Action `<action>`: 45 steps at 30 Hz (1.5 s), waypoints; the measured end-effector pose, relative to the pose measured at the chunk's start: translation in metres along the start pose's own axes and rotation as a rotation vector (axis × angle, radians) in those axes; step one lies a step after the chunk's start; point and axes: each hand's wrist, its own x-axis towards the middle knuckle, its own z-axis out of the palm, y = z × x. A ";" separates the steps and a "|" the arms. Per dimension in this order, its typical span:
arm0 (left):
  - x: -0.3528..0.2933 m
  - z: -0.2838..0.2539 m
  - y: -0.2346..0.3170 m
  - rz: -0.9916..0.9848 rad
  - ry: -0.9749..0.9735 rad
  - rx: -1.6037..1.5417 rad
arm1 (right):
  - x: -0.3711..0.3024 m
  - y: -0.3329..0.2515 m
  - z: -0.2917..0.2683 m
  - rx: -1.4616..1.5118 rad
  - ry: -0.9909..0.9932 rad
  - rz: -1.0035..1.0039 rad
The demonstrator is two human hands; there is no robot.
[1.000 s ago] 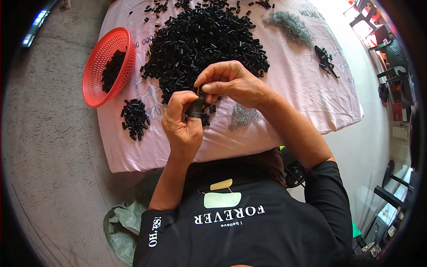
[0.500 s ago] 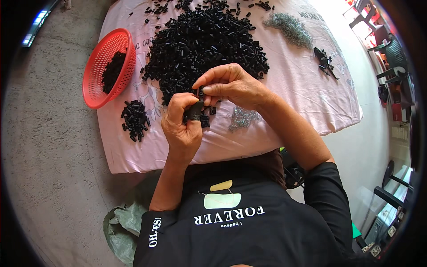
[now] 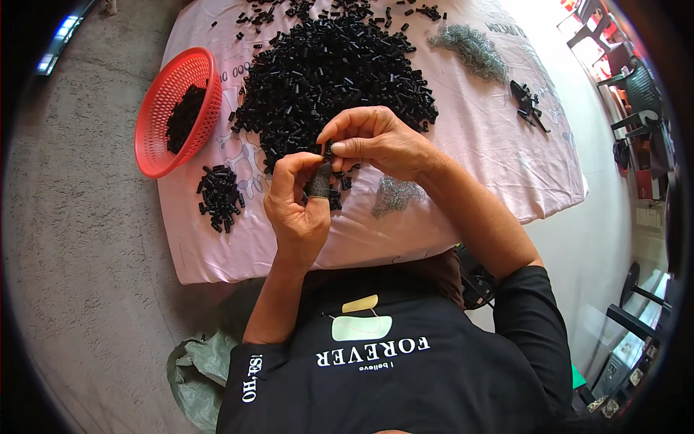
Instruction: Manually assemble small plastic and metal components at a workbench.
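Observation:
My left hand (image 3: 295, 213) and my right hand (image 3: 387, 145) meet over the near edge of a large heap of small black plastic cylinders (image 3: 340, 72). Between their fingertips is one small black cylindrical piece (image 3: 328, 152), pinched from both sides. A dark sleeve (image 3: 319, 182) covers my left thumb. The fingers partly hide the piece, so its detail is hard to make out. Beside my right wrist lies a small heap of fine silvery metal bits (image 3: 395, 195), perhaps springs. Left of my left hand sits a smaller pile of black pieces (image 3: 220, 197).
A red plastic basket (image 3: 147, 119) with black pieces inside tilts at the table's left edge. Toward the far right lie a larger silvery heap (image 3: 473, 52) and several longer black parts (image 3: 530, 105). A pink cloth (image 3: 506, 173) covers the table. A pale green sack (image 3: 199, 376) rests on the floor.
The left thumb and index finger have shifted slightly, with the sleeved thumb now more upright against the piece. The right hand has barely moved and still pinches it.

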 end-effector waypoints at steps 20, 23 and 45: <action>0.001 0.000 0.010 -0.030 -0.003 -0.007 | -0.001 -0.001 0.002 0.048 -0.010 0.007; 0.004 0.000 0.011 -0.037 0.014 -0.047 | 0.000 -0.001 0.003 0.052 -0.008 0.015; 0.018 -0.014 0.030 0.139 -0.204 0.323 | -0.002 -0.005 0.003 -0.067 -0.135 0.042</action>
